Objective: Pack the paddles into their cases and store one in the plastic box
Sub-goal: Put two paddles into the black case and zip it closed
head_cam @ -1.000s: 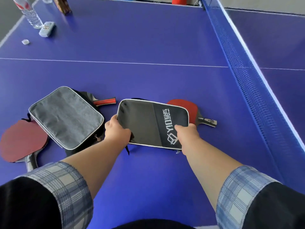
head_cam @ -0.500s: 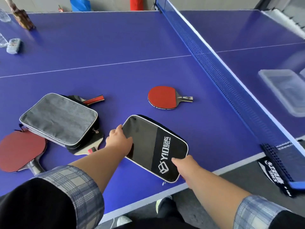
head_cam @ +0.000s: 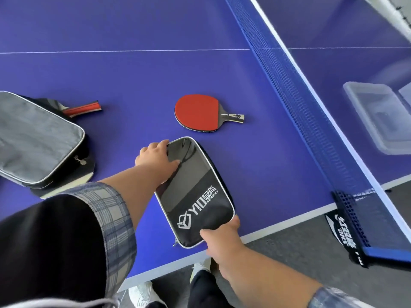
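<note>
A black paddle case (head_cam: 195, 192) with white lettering lies on the blue table near its front edge. My left hand (head_cam: 155, 158) grips its far end and my right hand (head_cam: 222, 236) grips its near corner. A red paddle (head_cam: 198, 113) with a short handle lies bare on the table just beyond the case. At the left, a grey case (head_cam: 37, 138) rests on top of another paddle, whose red-striped handle (head_cam: 83, 107) sticks out behind it. A clear plastic box (head_cam: 378, 116) sits past the net on the right.
The blue net (head_cam: 311, 112) runs diagonally between me and the plastic box, ending at a post clamp (head_cam: 347, 232) on the table's edge. The table's front edge (head_cam: 278, 225) passes just under the black case. Grey floor and my shoes show below.
The black case has been pulled off the red paddle and drawn toward the table's front edge, turning lengthwise toward me. The view has swung right; the plastic box is now in sight.
</note>
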